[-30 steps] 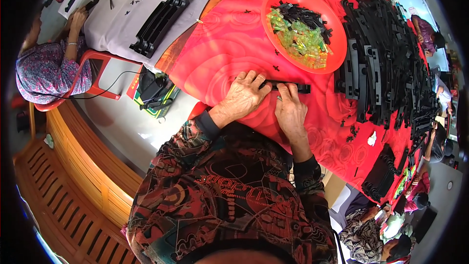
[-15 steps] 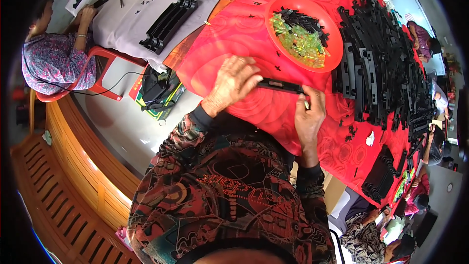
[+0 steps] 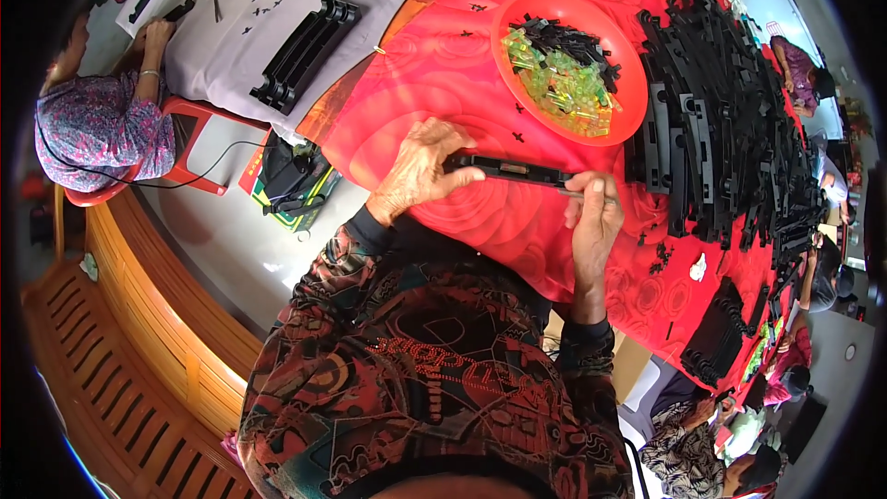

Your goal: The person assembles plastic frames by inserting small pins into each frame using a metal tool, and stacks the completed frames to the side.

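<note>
Since the bar (image 3: 528, 171) is slim and looks like plastic: it should handle as light and stiff, easy to tilt or turn from either end.
Black surface: smooth-looking, so perhaps a little slippery under dry fingertips; a firm pinch should do, without hard squeezing.
Bar's middle: a small brownish patch shows there, a slot or an inset; bending the bar across it seems the likeliest way to harm it.
Bar's ends: these look the best places to take hold, thumb along the near edge and fingers along the far one, which leaves the middle free.
Left hand (image 3: 418, 168): its grip is closed on the bar's left end, thumb at the near side.
Right hand (image 3: 594, 219): its fingers are curled at the bar's right end and seem to touch it; whether this grip pinches the bar or only steadies it, I cannot tell. Something slim and greyish by the fingers is too blurred to name.
Bar's place: between the two hands, over the red tabletop (image 3: 425, 74), right end slightly nearer the person; resting or just lifted, I cannot tell.
Bowl (image 3: 591, 11): beyond the bar, apart from it.
Pile (image 3: 716, 120): black bars, well to the right of both hands.
</note>
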The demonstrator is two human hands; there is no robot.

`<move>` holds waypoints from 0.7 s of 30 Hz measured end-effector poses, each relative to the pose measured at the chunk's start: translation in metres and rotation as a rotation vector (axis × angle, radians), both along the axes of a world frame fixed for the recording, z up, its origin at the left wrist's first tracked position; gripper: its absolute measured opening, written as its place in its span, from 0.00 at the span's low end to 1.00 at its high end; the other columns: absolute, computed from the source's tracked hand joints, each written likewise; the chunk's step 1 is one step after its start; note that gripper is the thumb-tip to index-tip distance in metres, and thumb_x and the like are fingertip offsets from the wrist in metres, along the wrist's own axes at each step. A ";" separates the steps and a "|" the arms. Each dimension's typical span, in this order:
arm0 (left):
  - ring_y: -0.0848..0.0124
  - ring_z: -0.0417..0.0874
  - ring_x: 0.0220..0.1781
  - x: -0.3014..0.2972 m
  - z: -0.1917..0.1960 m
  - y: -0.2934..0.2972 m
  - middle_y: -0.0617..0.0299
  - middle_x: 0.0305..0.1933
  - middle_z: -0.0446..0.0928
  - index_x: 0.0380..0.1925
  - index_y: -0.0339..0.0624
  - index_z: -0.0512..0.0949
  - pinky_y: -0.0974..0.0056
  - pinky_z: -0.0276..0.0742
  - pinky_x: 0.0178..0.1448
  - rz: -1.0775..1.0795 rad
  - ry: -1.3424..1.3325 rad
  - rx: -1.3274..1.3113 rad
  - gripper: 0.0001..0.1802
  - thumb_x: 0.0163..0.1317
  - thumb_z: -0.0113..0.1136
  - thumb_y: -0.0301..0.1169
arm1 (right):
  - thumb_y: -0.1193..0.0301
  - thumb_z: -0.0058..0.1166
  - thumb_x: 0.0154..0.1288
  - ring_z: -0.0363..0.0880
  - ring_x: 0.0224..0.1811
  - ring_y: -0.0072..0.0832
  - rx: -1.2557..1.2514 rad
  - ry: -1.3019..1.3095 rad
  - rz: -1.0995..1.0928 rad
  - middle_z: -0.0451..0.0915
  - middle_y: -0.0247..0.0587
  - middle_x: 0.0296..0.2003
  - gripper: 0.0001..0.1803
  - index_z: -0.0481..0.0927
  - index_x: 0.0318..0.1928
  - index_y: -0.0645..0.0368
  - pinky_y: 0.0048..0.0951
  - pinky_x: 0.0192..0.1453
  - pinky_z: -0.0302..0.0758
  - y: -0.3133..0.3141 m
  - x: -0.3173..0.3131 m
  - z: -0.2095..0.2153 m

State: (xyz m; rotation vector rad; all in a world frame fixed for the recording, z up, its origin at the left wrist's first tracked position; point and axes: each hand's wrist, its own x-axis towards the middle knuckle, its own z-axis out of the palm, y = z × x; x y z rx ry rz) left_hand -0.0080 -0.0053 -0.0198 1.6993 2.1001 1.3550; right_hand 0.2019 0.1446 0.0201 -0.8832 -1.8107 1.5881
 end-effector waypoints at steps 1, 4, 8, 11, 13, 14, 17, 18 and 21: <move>0.55 0.74 0.44 0.000 -0.003 0.001 0.54 0.37 0.76 0.37 0.38 0.78 0.54 0.67 0.52 0.001 -0.002 -0.003 0.23 0.50 0.66 0.46 | 0.70 0.42 0.71 0.71 0.26 0.17 -0.003 -0.002 0.001 0.75 0.38 0.36 0.10 0.73 0.37 0.65 0.21 0.29 0.74 0.000 -0.005 -0.002; 0.56 0.73 0.49 -0.001 -0.008 0.002 0.54 0.44 0.75 0.36 0.39 0.79 0.55 0.66 0.55 -0.041 0.082 -0.091 0.23 0.46 0.69 0.44 | 0.81 0.44 0.65 0.75 0.27 0.19 -0.083 0.160 0.140 0.73 0.41 0.40 0.03 0.72 0.36 0.64 0.21 0.31 0.76 -0.002 -0.026 -0.010; 0.56 0.73 0.49 -0.002 -0.007 0.002 0.55 0.45 0.75 0.36 0.39 0.79 0.54 0.66 0.55 -0.060 0.040 -0.111 0.22 0.46 0.69 0.43 | 0.88 0.47 0.59 0.79 0.32 0.21 -0.008 0.136 0.212 0.75 0.42 0.41 0.09 0.73 0.39 0.64 0.21 0.37 0.78 -0.008 -0.032 -0.017; 0.57 0.73 0.49 -0.002 -0.005 0.002 0.55 0.45 0.75 0.36 0.39 0.79 0.55 0.65 0.55 -0.047 0.072 -0.112 0.22 0.45 0.69 0.42 | 0.86 0.52 0.59 0.78 0.32 0.19 0.073 0.124 0.150 0.78 0.39 0.37 0.09 0.75 0.40 0.64 0.20 0.36 0.77 -0.015 -0.038 -0.014; 0.57 0.73 0.48 -0.002 -0.004 0.002 0.55 0.45 0.75 0.35 0.39 0.79 0.56 0.65 0.54 -0.050 0.095 -0.124 0.21 0.46 0.69 0.42 | 0.84 0.55 0.58 0.77 0.32 0.18 0.211 0.093 0.142 0.79 0.37 0.35 0.09 0.76 0.39 0.63 0.19 0.36 0.76 -0.013 -0.042 -0.016; 0.57 0.73 0.48 -0.002 -0.003 0.002 0.55 0.45 0.75 0.35 0.39 0.79 0.56 0.65 0.54 -0.049 0.090 -0.123 0.21 0.46 0.69 0.42 | 0.83 0.57 0.58 0.77 0.31 0.16 0.350 0.066 0.132 0.80 0.35 0.33 0.08 0.77 0.39 0.62 0.19 0.35 0.75 -0.011 -0.045 -0.017; 0.58 0.72 0.48 -0.002 -0.004 0.002 0.55 0.45 0.75 0.35 0.39 0.79 0.56 0.65 0.53 -0.036 0.089 -0.127 0.21 0.46 0.68 0.42 | 0.82 0.58 0.58 0.75 0.30 0.15 0.292 0.058 0.117 0.80 0.33 0.32 0.07 0.77 0.37 0.61 0.19 0.34 0.73 -0.012 -0.051 -0.026; 0.58 0.72 0.47 -0.001 -0.005 0.002 0.56 0.45 0.75 0.35 0.39 0.79 0.56 0.65 0.53 -0.034 0.094 -0.119 0.21 0.47 0.68 0.42 | 0.82 0.58 0.58 0.75 0.30 0.15 0.291 0.057 0.122 0.80 0.33 0.32 0.07 0.77 0.37 0.61 0.19 0.34 0.73 -0.011 -0.052 -0.027; 0.58 0.72 0.47 -0.001 -0.005 0.002 0.56 0.44 0.74 0.35 0.39 0.78 0.56 0.64 0.52 -0.035 0.100 -0.116 0.21 0.47 0.68 0.43 | 0.82 0.59 0.57 0.75 0.30 0.15 0.410 -0.021 0.146 0.79 0.33 0.31 0.07 0.77 0.36 0.62 0.19 0.34 0.73 -0.011 -0.053 -0.028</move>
